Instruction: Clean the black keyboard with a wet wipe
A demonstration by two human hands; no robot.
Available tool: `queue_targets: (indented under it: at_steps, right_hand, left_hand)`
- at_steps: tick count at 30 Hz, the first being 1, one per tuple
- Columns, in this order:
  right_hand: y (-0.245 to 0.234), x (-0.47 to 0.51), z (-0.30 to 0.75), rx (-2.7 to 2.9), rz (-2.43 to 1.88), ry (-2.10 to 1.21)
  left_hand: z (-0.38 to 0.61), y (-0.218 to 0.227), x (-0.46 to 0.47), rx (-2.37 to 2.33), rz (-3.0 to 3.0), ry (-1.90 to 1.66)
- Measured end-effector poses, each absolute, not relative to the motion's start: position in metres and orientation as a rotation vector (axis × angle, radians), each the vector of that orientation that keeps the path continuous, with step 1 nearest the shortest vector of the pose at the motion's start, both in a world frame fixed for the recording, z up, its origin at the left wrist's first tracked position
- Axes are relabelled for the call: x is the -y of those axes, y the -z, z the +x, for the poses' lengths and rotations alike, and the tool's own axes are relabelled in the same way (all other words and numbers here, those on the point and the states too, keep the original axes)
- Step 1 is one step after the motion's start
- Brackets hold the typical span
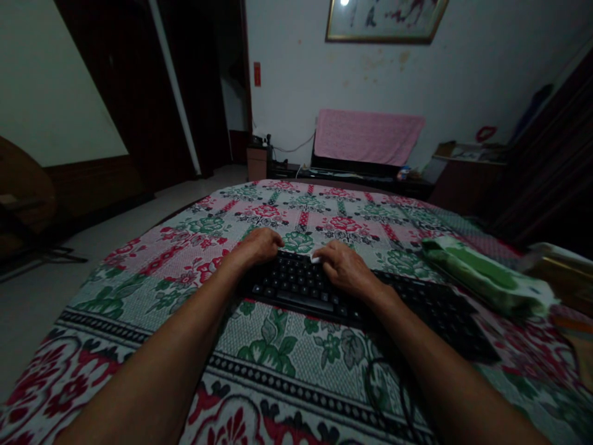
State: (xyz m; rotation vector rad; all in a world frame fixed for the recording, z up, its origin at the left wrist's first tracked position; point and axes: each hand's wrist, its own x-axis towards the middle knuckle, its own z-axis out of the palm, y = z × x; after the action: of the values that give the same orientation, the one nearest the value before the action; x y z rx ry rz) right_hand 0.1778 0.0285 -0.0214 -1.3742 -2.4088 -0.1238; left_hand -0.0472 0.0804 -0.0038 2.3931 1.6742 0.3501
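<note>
Wiping looks barely begun at frame centre: left hand (259, 246) clasps the black keyboard (296, 289) by its far edge, right hand (346, 269) pinches a white scrap (315, 259).

**user1:** Home or office, what do you reckon?

**user2:** Home for sure, looks like a living room. There's a gold-framed painting (384, 21) up on a stained white plaster wall (463, 68). A pink cloth (368, 136) is thrown over something dark on a low dark cabinet (352, 179), with cables trailing beside it. Tall dark wooden doors (134, 93) on the left, pale bare floor (41, 296).

**user1:** There's a black computer keyboard (296, 287) though.

**user2:** Yeah, but it's lying on a woven red, green and white floral cover (287, 358), not a desk. Can't tell if that's a bed or a bench underneath. Dim light too, and odds and ends on a brown wooden shelf (467, 154) at the right.
</note>
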Motion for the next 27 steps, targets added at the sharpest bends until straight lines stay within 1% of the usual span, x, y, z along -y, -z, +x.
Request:
queue_targets:
  at_steps: [5,10,14,21,27]
  right_hand:
    - [0.019,-0.027,0.177,2.440,-1.370,0.112]
    - [0.016,-0.028,0.185,2.422,-1.463,0.090]
    - [0.015,-0.028,0.190,2.391,-1.495,0.102]
    - [0.017,-0.027,0.187,2.447,-1.360,0.120]
    - [0.015,-0.027,0.192,2.475,-1.451,0.128]
  left_hand:
    - [-0.032,-0.001,-0.066,-1.422,2.550,-0.476]
    - [-0.028,0.007,-0.064,-1.249,2.595,-0.427]
    - [-0.029,0.012,-0.067,-1.282,2.606,-0.429]
    - [-0.026,0.013,-0.067,-1.318,2.604,-0.429]
    - [-0.025,0.015,-0.068,-1.361,2.606,-0.424]
